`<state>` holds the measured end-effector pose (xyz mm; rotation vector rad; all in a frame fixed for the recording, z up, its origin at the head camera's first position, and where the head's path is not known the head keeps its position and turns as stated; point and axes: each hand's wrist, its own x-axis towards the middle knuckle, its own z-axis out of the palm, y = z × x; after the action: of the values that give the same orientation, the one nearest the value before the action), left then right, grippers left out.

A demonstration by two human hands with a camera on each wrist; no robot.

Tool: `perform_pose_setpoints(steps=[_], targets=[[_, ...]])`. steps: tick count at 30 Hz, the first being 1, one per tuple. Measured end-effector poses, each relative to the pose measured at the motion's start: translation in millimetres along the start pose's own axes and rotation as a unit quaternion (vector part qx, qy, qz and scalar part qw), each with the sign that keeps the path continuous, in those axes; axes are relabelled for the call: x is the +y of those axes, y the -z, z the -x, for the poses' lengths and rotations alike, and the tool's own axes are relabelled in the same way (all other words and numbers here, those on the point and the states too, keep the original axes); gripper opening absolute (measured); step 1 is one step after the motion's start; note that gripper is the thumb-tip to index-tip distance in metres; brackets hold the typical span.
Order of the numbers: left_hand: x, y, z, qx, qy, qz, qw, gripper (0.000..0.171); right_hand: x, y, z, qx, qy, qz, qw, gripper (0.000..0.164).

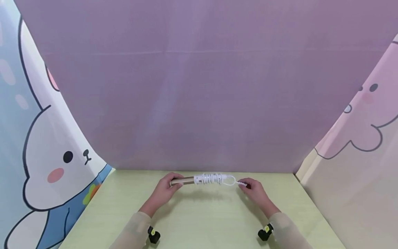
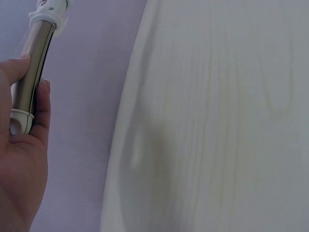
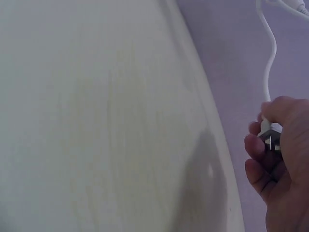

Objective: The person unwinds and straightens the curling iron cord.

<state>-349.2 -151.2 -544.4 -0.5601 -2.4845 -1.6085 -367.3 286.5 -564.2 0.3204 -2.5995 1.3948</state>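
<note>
From where I stand, the person's left hand [image 1: 164, 190] has its thumb and curled fingers closed round the gold-coloured barrel of a wand [image 1: 188, 180], close to its pale tip; the wand is held up, tilted slightly, over the table [image 1: 202, 216] near the middle of its far edge, its white handle toward the table's right edge; a white cord [image 1: 211, 178] is wound in several turns round that handle and leaves it in a loose loop; the right hand [image 1: 255, 193], farther toward the far right corner, pinches the plug [image 3: 272, 137] between thumb and bent fingers (its metal prongs show from the right wrist); faint shadows fall on the tabletop beneath; a plain purple cloth [image 1: 199, 103] rises behind the far edge; a rabbit-printed cloth [image 1: 46, 152] hangs along the left edge, and a pink-and-cream printed cloth [image 1: 363, 173] along the right.
</note>
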Motion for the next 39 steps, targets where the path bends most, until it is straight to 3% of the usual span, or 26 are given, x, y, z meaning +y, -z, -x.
perform_pose_setpoints(steps=[6, 13, 26, 32, 39], targets=[[-1.2, 0.5, 0.5, 0.015, 0.003, -0.001, 0.9999, 0.026, 5.7, -1.1, 5.1, -0.032, 0.0, 0.023, 0.999, 0.013], [-4.5, 2.2, -0.2, 0.042, -0.007, -0.014, 0.999, 0.026, 12.8, -0.4, 9.7, -0.059, 0.036, 0.038, 0.997, 0.009], [-9.5, 2.7, 2.2, 0.044, -0.015, -0.012, 0.9989, 0.026, 20.7, 1.5, 18.5, -0.044, 0.062, 0.063, 0.995, 0.006], [-6.7, 1.9, 10.0, 0.043, -0.001, -0.015, 0.999, 0.026, 22.7, -0.9, 21.0, -0.065, 0.064, 0.094, 0.991, 0.011], [-5.2, 0.0, 2.8, 0.036, -0.003, -0.014, 0.9992, 0.025, 14.5, -2.0, 15.3, -0.027, 0.074, 0.118, 0.99, 0.034]])
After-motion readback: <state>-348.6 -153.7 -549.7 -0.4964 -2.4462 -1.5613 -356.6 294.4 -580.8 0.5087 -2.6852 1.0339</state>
